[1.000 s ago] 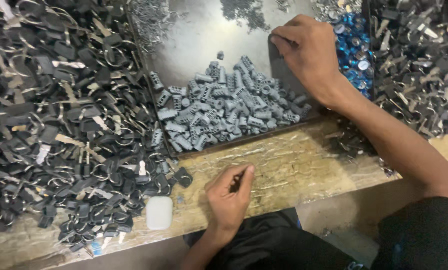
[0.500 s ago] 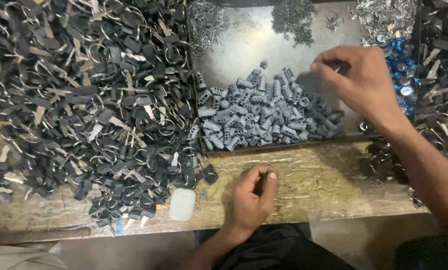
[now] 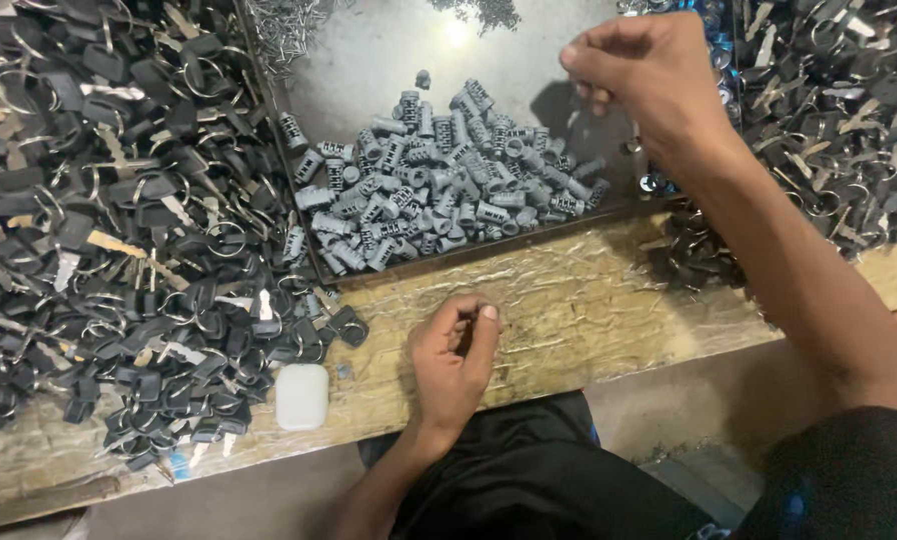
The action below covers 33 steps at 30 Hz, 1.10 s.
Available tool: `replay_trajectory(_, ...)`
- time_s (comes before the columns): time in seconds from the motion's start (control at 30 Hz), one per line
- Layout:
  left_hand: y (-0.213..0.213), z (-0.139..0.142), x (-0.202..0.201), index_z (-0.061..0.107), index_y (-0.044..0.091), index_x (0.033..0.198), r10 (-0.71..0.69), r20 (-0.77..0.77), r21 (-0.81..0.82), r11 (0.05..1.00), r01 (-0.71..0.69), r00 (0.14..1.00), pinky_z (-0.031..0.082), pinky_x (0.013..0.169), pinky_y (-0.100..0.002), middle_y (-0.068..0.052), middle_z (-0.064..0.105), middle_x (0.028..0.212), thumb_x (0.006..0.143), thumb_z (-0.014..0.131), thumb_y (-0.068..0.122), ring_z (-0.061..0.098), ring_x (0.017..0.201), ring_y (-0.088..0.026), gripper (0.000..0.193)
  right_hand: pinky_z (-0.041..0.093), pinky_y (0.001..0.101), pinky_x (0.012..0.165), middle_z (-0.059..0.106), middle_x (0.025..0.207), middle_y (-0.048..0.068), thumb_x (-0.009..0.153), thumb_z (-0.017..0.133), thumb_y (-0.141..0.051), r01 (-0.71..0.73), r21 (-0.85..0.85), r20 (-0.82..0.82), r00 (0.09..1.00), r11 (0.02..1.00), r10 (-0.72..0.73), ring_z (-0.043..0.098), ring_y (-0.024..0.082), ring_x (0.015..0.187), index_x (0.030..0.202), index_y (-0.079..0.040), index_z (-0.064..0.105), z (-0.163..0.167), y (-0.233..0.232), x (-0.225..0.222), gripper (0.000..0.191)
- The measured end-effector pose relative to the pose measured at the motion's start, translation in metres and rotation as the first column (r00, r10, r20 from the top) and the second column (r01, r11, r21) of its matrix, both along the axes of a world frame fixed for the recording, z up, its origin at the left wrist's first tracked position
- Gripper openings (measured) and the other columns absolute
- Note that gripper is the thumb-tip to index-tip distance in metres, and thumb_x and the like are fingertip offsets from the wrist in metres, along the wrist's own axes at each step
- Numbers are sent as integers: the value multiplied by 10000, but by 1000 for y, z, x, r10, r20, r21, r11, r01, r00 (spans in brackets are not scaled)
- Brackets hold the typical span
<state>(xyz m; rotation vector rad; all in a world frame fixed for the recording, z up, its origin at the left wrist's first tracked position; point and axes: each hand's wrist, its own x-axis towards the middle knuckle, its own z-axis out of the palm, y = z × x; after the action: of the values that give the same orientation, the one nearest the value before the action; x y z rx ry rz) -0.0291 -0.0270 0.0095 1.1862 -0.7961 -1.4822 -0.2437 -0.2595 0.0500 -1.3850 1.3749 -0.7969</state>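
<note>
black-headed keys (image 3: 119,250) heaped left | white rounded case (image 3: 302,396) at bench edge | blue caps (image 3: 714,20)

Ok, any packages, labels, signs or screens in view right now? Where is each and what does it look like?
No labels, signs or screens show.
Small white case: rounded, plain, lying on the wooden bench at the edge of the pile of black-headed keys, left of the left hand.
Metal tray: shallow, dark, behind the bench edge, holding grey cylinder parts; the right hand hovers above it.
</note>
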Motion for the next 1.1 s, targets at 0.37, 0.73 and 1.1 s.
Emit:
replay_trajectory(0.37, 2, 4, 3, 658, -5, 1008, -15, 153, -21, 1000, 19, 988, 461, 578, -207, -7, 653, 800, 1021, 642, 74, 561, 666, -26, 81, 539, 230, 704, 728, 912, 52, 1073, 718, -38, -71, 101, 120, 991, 992, 59, 688, 108, 784, 1044, -5, 727, -6, -13, -10, 45)
replay_trajectory(0.73, -4, 26, 16, 712, -62, 1040, -128, -366, 116, 977, 181, 922, 454, 516, -221, -88, 733, 839, 1006, 652, -7, 588, 604, -67, 88, 486, 276, 562, 662, 780, 105, 934, 730, -91, -147, 483, 517, 844, 863, -145, 590, 130, 657, 954, 81, 721, 46, 173, 29, 173)
replay_trajectory(1.1, 4, 50, 11, 714, -66, 1016, -138, -199, 8, 990, 142, 970, 470, 486, -225, -89, 710, 776, 996, 693, -5, 609, 561, -81, 68, 447, 267, 598, 678, 869, 137, 1015, 662, -84, -108, 464, 600, 769, 879, -222, 534, 119, 689, 1012, 92, 672, 36, 219, 35, 176)
